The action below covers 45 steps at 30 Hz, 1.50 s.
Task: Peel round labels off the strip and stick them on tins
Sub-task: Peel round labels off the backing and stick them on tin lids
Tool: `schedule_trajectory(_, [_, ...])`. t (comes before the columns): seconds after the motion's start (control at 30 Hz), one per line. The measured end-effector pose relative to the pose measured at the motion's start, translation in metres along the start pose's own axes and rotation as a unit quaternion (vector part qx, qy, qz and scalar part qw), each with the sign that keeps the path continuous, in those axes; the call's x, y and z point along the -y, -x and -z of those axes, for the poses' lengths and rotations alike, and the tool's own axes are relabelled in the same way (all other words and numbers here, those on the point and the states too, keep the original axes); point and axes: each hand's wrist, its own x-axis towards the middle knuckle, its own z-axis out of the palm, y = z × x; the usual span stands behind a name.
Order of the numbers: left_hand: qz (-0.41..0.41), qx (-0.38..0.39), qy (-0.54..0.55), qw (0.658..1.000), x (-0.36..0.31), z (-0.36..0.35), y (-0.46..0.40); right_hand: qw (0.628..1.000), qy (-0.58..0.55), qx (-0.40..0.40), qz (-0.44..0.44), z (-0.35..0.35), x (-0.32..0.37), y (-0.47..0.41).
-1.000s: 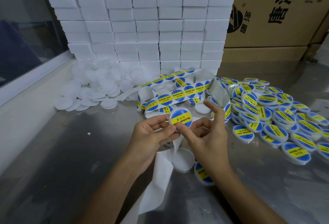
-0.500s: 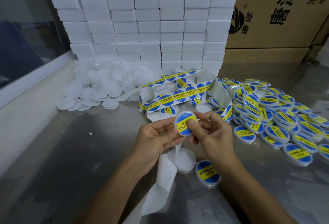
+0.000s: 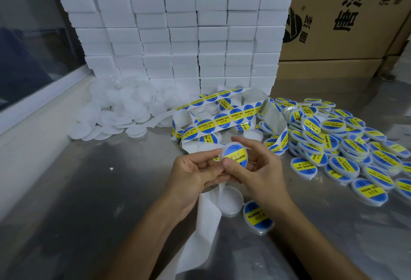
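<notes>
Where the two hands meet above the brushed steel worktop point(image 3: 89, 202), a round, shallow plastic tin point(image 3: 235, 154) is held tilted toward the camera; its face carries a glossy blue label with a yellow band reading SOLDERING PASTE. The left hand point(image 3: 195, 177) has its fingers curled together against the tin's left edge; the right hand point(image 3: 255, 168) clamps the tin, thumb pressed on the lower rim and fingers curved round the far side. Behind the hands the label strip point(image 3: 222, 120) lies in loose loops, with oval-looking blue and yellow stickers on smooth white backing; its stripped backing point(image 3: 200, 230) trails down toward the camera. One unlabelled white tin point(image 3: 230, 200) and one labelled tin point(image 3: 256, 217) lie flat just beside the right wrist; a heap of labelled tins point(image 3: 347, 146) spreads to the right; a pile of plain white discs point(image 3: 120, 110) lies to the left, in front of a wall of stacked white foam blocks point(image 3: 178, 24); brown corrugated cartons point(image 3: 355, 12) stand at the right rear.
</notes>
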Motion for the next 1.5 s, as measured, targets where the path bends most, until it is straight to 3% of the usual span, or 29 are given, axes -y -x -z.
schedule_trajectory(0.27, [-0.004, 0.018, -0.054, 0.998, 0.001, -0.001, 0.002, 1.000, 0.015, -0.017, -0.011, 0.001, 0.003, -0.001])
schedule_trajectory(0.63, [-0.030, -0.014, -0.097, 0.995, 0.008, -0.003, -0.001, 0.997, 0.054, -0.058, -0.021, 0.006, 0.003, -0.002])
schedule_trajectory(1.03, [-0.053, -0.115, -0.084, 0.988, 0.007, 0.011, -0.012, 0.996, -0.016, 0.068, -0.059, 0.005, 0.002, -0.003])
schedule_trajectory(1.3, [-0.086, -0.068, -0.167, 0.980, 0.008, 0.008, -0.008, 1.000, -0.001, -0.005, -0.026, 0.011, 0.002, -0.006])
schedule_trajectory(1.5, [-0.083, -0.098, -0.158, 0.979, 0.008, 0.009, -0.011, 0.999, 0.014, 0.020, -0.027, 0.011, 0.000, -0.006])
